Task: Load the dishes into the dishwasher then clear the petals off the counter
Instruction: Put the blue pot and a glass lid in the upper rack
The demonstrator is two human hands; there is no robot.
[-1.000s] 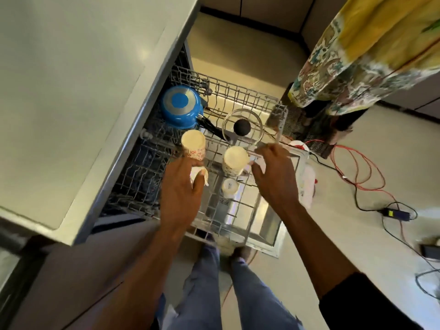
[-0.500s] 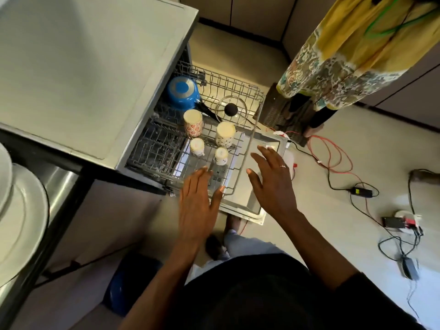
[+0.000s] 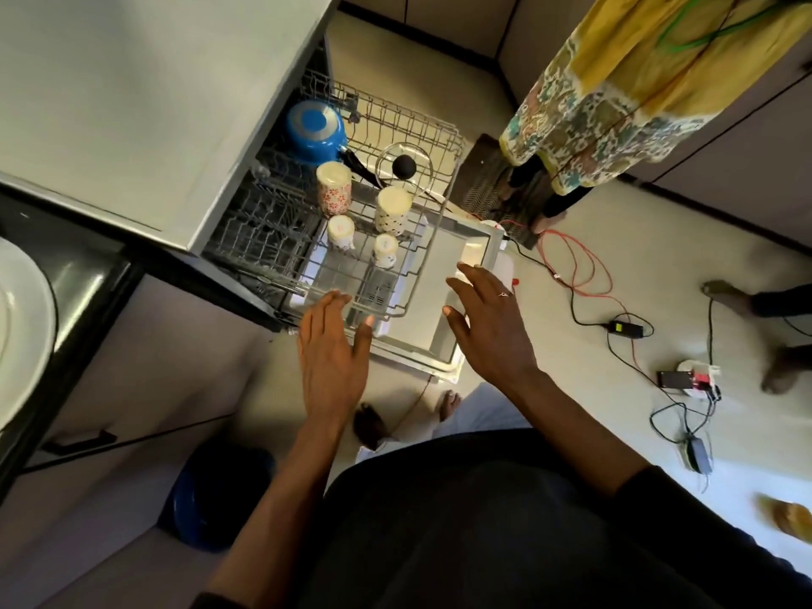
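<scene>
Left hand (image 3: 331, 358) empty, fingers straight and close together, over front rim of rack (image 3: 433, 239); contact unclear. Right hand (image 3: 487, 327) empty, fingers spread wide, above open door (image 3: 424, 318), just beside rack. Rack pulled out from under tabletop (image 3: 132, 81), likely for access. Four cups (image 3: 334, 191) mouth-down, likely to drain. Pot (image 3: 314, 129) inverted at back, lid (image 3: 404, 167) propped beside it. Flat palms suggest push-in or pause. Plate (image 3: 17, 327) far left, not loaded. Petals not in view.

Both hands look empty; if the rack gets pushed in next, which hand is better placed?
Left, probably. The left hand is open, with its fingertips by the front rail of the rack. The right hand, also open, hangs off to the side over the dishwasher door.
</scene>
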